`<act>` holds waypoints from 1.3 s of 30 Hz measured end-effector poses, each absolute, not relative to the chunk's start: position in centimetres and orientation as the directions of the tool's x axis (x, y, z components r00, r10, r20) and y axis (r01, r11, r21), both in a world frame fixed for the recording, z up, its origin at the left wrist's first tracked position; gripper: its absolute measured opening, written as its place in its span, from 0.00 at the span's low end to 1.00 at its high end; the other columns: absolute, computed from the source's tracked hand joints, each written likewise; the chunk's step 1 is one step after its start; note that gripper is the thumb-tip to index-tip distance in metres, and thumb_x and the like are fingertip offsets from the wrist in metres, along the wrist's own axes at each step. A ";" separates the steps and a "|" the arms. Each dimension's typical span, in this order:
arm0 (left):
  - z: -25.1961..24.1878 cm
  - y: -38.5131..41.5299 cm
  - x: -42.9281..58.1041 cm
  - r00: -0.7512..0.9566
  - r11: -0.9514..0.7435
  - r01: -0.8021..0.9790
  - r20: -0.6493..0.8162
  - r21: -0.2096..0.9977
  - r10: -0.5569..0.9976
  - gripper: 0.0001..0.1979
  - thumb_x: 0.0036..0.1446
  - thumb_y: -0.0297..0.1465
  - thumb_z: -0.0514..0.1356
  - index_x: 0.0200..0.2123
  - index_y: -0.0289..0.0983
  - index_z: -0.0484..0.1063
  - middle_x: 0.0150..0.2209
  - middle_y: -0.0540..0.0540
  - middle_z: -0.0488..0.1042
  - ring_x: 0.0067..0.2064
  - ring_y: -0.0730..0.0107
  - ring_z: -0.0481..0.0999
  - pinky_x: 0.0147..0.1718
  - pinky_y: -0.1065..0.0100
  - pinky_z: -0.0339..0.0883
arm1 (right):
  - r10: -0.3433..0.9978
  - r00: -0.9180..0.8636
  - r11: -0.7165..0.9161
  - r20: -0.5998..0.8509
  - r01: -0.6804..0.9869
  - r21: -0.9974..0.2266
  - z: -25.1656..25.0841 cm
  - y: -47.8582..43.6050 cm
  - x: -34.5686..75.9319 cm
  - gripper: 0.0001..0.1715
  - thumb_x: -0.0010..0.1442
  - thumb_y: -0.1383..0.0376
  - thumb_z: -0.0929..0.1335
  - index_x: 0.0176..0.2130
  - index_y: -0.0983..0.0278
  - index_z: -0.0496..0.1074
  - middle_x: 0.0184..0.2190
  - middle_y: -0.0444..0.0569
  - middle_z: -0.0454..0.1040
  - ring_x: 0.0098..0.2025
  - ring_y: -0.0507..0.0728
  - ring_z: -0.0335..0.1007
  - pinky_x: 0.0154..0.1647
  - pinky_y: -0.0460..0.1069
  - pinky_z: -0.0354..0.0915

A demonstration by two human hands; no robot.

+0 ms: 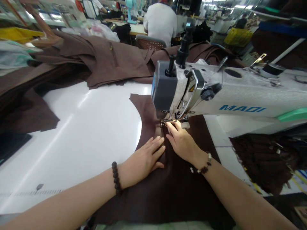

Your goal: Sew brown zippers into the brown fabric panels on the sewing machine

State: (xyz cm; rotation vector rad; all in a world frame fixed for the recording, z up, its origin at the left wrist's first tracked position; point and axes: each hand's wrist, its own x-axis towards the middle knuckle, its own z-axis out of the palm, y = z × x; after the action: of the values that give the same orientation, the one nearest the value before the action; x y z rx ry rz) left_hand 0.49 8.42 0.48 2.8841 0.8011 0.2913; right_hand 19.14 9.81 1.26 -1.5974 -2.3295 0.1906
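A dark brown fabric panel [168, 191] is spread flat on the white table [91, 134], directly in front of the sewing machine [230, 95], with its far edge drawn under the machine's presser foot [168, 121]. The left hand [146, 156] is laid palm down on the panel just short of the machine head, fingers stretched out and together, nothing being gripped. The right hand [181, 142] is set beside it, nearer the machine, its fingers extended and pressed on the cloth right at the foot; no pinch can be made out. A dark bead bracelet [116, 179] is worn on the left wrist. The cloth is judged soft, limp and light, likely to slide on the glossy tabletop and to wrinkle if pushed unevenly, so it is best steadied by flat pressure on both sides of the seam line, or taken up at a free edge. More brown garments [107, 60] are heaped beyond the machine to its left, and a seated person in a white shirt [160, 20] is seen farther behind it.
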 end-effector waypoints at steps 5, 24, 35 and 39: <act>0.3 6.4 -0.3 0.819 -0.841 0.516 0.196 0.162 0.540 0.25 0.57 0.38 0.58 0.52 0.25 0.63 0.55 0.29 0.63 0.59 0.49 0.60 0.55 0.49 0.58 | 0.910 -0.411 0.416 0.061 0.899 -0.139 1.2 5.1 20.1 0.28 0.61 0.60 0.60 0.59 0.66 0.55 0.60 0.53 0.55 0.62 0.62 0.47 0.60 0.68 0.46; 0.1 6.0 0.0 0.840 -0.838 0.493 0.124 0.236 0.529 0.23 0.59 0.36 0.56 0.54 0.30 0.63 0.57 0.33 0.61 0.60 0.50 0.57 0.56 0.47 0.54 | 0.870 -0.492 0.492 0.036 0.861 -0.127 0.5 5.1 21.1 0.28 0.63 0.61 0.57 0.61 0.66 0.52 0.63 0.53 0.48 0.65 0.60 0.41 0.60 0.67 0.45; 0.3 8.9 0.2 0.839 -0.844 0.480 0.156 0.237 0.521 0.21 0.59 0.34 0.57 0.52 0.29 0.64 0.56 0.33 0.62 0.60 0.51 0.58 0.57 0.48 0.53 | 0.865 -0.501 0.499 0.020 0.856 -0.132 0.5 8.3 21.4 0.29 0.63 0.60 0.56 0.61 0.66 0.52 0.62 0.54 0.50 0.64 0.60 0.44 0.60 0.67 0.47; 0.3 10.2 0.3 0.843 -0.849 0.471 0.160 0.238 0.513 0.20 0.59 0.34 0.57 0.52 0.30 0.63 0.56 0.34 0.62 0.60 0.53 0.58 0.57 0.49 0.53 | 0.857 -0.513 0.514 0.049 0.841 -0.170 0.6 9.5 21.6 0.29 0.63 0.60 0.57 0.61 0.68 0.52 0.61 0.57 0.52 0.64 0.59 0.44 0.60 0.65 0.50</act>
State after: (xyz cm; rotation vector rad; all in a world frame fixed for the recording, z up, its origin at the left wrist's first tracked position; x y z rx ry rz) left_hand 0.28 10.19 0.29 2.8325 0.7639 0.3248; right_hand 21.62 9.50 0.61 -1.4778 -2.6210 0.1889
